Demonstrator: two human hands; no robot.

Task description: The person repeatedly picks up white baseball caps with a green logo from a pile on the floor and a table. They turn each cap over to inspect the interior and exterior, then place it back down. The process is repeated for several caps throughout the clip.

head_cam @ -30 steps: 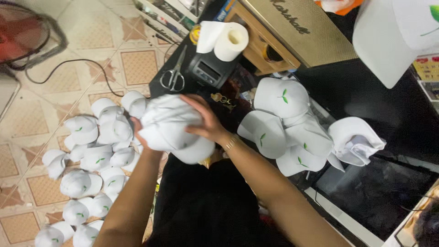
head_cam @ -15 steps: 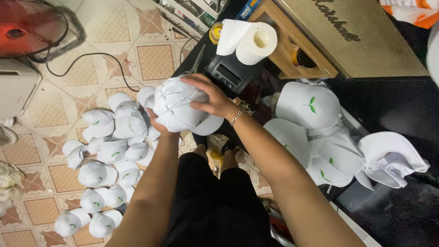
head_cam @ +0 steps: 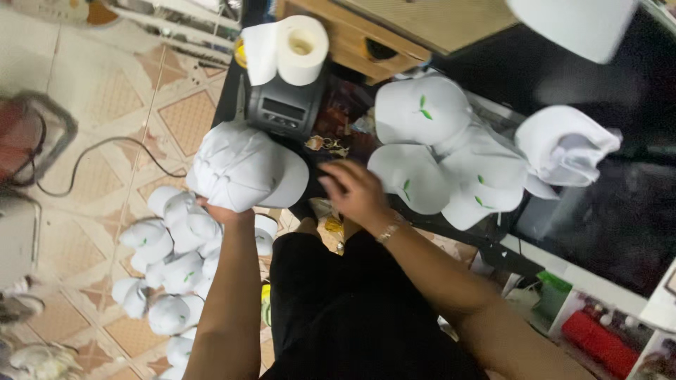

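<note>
Hands: left [head_cam: 224, 211] gripping white cap [head_cam: 243, 169], right [head_cam: 355, 191] free.

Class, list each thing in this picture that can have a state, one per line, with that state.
White cloth cap: held up by the left hand.
Right hand: empty, fingers spread.
White caps with green leaf marks: heaped on the dark counter.
White caps on the tiled floor: piled.
White paper roll: partly unrolled.
</note>
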